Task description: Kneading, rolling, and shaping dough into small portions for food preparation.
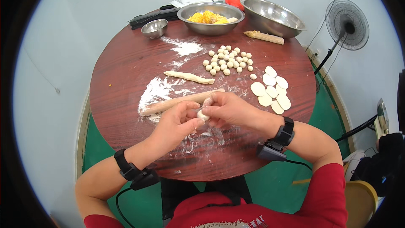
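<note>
Both hands meet over the near middle of the table. A small piece of white dough (203,115) is pinched between the fingertips of my left hand (179,118) and my right hand (225,107); part of it is hidden by the fingers. Just beyond them lies a wooden rolling pin (179,102), slanting across a patch of flour (154,93). A rope of dough (190,77) rests farther back. Many small dough balls (226,71) are gathered beyond the right hand. Several flat round dough wrappers (283,101) lie to the right, some overlapping.
Along the far edge of the round table (122,76) stand a small metal bowl (154,28), a large bowl (194,26) with yellow food, and another large metal bowl (270,19). A corn cob (264,37) lies beside it. A standing fan (347,25) is at the far right.
</note>
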{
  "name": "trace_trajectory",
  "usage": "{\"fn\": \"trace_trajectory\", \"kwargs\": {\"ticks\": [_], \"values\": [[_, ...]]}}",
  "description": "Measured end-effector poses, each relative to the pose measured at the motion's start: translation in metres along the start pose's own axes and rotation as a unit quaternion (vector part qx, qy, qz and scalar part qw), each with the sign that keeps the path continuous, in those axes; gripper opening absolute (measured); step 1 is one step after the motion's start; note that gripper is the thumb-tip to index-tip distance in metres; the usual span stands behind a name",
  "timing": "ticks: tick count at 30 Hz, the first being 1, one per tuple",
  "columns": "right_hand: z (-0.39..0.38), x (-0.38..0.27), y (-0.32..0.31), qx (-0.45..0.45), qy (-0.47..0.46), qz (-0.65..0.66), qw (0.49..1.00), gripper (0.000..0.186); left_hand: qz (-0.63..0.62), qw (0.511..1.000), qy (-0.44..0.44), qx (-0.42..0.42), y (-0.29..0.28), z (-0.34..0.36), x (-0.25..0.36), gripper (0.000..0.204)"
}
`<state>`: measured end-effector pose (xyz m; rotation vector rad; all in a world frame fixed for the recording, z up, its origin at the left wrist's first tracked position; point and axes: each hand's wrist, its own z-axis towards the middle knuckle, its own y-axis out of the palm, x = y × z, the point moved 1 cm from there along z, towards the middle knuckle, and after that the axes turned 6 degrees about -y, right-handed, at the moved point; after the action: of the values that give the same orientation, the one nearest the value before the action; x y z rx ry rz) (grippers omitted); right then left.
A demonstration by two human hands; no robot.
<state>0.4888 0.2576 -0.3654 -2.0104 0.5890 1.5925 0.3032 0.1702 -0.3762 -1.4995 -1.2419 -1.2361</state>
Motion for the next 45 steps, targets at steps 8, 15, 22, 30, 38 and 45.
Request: {"fn": "trace_trajectory", "kwargs": {"ticks": [8,15,22,30,38,45], "values": [[-0.014,0.007,0.021,0.051,-0.131,-0.062,0.988,0.020,-0.029,0.999,-0.042,0.016,-0.002,-0.007,-0.005,0.023],[-0.028,0.000,0.035,0.103,-0.268,-0.330,0.899,0.020,-0.123,0.984,-0.124,0.018,0.008,-0.012,-0.006,0.019],[-0.027,-0.002,0.037,0.106,-0.265,-0.349,0.893,0.013,-0.189,0.971,-0.147,0.007,0.010,-0.015,-0.014,0.019],[-0.035,-0.007,0.036,0.120,-0.323,-0.415,0.842,0.012,-0.255,0.954,-0.158,-0.030,0.004,-0.009,-0.019,0.016],[-0.033,-0.001,0.039,0.056,-0.309,-0.476,0.821,0.015,-0.216,0.956,-0.199,-0.010,0.006,-0.016,-0.018,0.017],[-0.035,-0.007,0.043,0.036,-0.316,-0.475,0.820,0.018,-0.232,0.950,-0.204,-0.034,0.001,-0.022,-0.017,0.022]]}}
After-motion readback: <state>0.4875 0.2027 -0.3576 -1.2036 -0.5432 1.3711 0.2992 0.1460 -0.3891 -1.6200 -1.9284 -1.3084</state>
